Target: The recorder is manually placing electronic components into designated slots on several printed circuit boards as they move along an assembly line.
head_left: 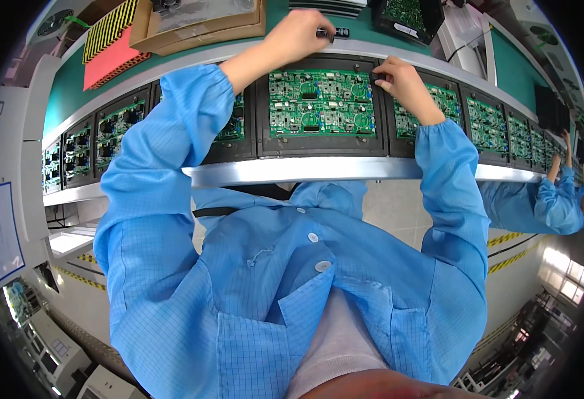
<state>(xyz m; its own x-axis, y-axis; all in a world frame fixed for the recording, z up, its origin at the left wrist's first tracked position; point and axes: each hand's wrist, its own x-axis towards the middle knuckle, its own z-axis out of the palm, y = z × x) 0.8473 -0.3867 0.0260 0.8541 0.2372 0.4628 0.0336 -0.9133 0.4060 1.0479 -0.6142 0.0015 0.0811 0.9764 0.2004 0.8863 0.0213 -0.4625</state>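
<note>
My left hand [300, 34] reaches past the far rail, its fingers closed on a black cylindrical capacitor [326, 34]. Just right of those fingertips lies another black cylindrical part [342, 32] on the green mat. My right hand [400, 81] is at the upper right corner of the middle board panel, its thumb and fingers pinched around a small dark part [376, 77] that is mostly hidden. Between my forearms sits the green circuit board panel [322, 103], populated with components and set in a black carrier frame [318, 145].
More framed boards [487, 125] run along the line on both sides. Beyond the rail are a cardboard box [198, 33], a red sheet [115, 58] and a black bin [408, 20] of small green parts. A co-worker's blue sleeve [550, 199] shows at far right.
</note>
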